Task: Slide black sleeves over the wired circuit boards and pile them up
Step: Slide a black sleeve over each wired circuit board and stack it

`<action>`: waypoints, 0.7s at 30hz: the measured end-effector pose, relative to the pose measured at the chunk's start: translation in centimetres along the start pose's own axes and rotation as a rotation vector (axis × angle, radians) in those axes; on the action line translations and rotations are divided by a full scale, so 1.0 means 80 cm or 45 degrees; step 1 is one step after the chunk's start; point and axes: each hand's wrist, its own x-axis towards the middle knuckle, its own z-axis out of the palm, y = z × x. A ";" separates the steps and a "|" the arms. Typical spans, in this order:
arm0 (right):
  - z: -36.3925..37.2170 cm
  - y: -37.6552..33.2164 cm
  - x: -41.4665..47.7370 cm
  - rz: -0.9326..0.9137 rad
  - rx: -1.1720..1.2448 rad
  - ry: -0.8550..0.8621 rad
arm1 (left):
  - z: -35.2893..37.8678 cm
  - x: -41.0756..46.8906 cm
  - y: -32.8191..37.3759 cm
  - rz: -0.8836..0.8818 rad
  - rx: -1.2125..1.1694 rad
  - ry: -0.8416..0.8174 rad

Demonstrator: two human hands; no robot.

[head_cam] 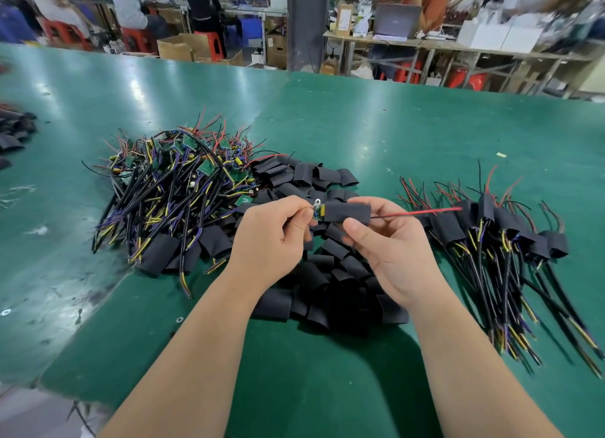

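Left hand (275, 238) pinches the bare end of the circuit board (318, 213) to steady it above the loose sleeves, right hand (389, 254) grips the black sleeve (347, 212) most of the way on, red wire (422, 212) poking out toward the finished pile (497, 234).

black sleeve (347, 212), red wire (415, 212), green table (393, 126)

Matt black sleeve (347, 212), glossy green table (360, 116)
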 end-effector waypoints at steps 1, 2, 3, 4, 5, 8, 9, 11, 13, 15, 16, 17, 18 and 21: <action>0.003 0.001 -0.001 0.033 0.039 -0.002 | 0.001 0.000 0.001 0.006 -0.005 -0.016; 0.006 0.002 -0.001 0.075 0.102 -0.009 | 0.002 -0.001 0.002 0.013 -0.015 -0.025; 0.009 0.003 -0.002 0.113 0.160 -0.011 | 0.003 -0.001 0.003 0.021 -0.026 -0.029; 0.011 0.003 -0.002 0.144 0.206 -0.009 | 0.003 -0.001 0.003 0.027 -0.031 -0.031; 0.012 0.003 -0.002 0.164 0.229 0.002 | 0.003 0.000 0.002 0.032 -0.032 -0.036; 0.015 0.001 -0.002 0.185 0.265 0.044 | 0.002 0.001 0.001 0.045 -0.036 -0.060; 0.014 0.001 -0.001 0.187 0.286 0.056 | 0.002 0.001 0.002 0.048 -0.044 -0.066; 0.014 0.000 -0.001 0.201 0.322 0.043 | 0.002 0.002 0.003 0.039 -0.065 -0.082; 0.014 0.001 -0.002 0.214 0.303 0.039 | 0.000 0.002 0.002 0.027 -0.042 -0.104; 0.012 0.004 -0.001 0.196 0.252 0.062 | -0.002 0.001 -0.001 0.017 0.077 -0.136; 0.011 0.006 -0.001 0.166 0.181 0.081 | -0.003 0.000 -0.003 0.017 0.171 -0.155; 0.011 0.009 -0.001 0.127 0.066 0.098 | -0.003 0.000 -0.003 0.024 0.266 -0.171; 0.012 0.011 -0.001 0.089 -0.056 0.108 | -0.001 -0.001 -0.003 0.038 0.330 -0.177; 0.014 0.015 -0.001 0.042 -0.226 0.118 | 0.002 -0.001 -0.002 0.049 0.332 -0.152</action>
